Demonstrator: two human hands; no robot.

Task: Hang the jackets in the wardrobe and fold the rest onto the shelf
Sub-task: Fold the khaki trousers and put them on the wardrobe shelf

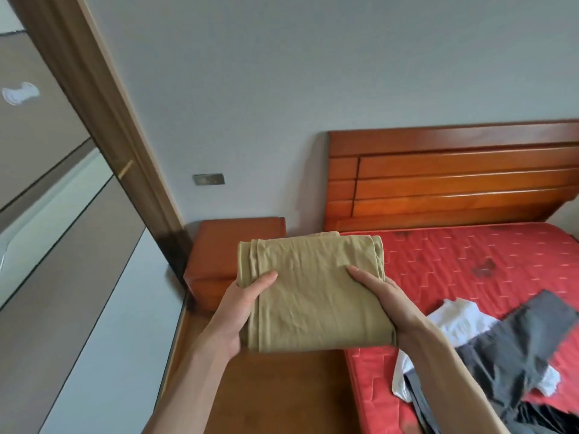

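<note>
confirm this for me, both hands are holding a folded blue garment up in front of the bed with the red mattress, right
Not quite: the folded garment is khaki, not blue. The head view shows the left hand and right hand gripping its sides, held up in front of the bed with the red mattress.

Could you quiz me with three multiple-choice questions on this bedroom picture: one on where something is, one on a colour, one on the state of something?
1. Where do the grey and white clothes lie?
A. on the nightstand
B. on the red mattress
C. on the floor

2. What colour is the folded garment?
A. olive-tan
B. blue
C. black

3. How is that garment held?
A. dangling from one hand
B. lying untouched on the bed
C. folded flat, gripped by both hands

Answers:
1 B, they sit on the red mattress at the right.
2 A, its cloth is olive-tan.
3 C, the left hand and right hand grip its two sides, thumbs on top.
</note>
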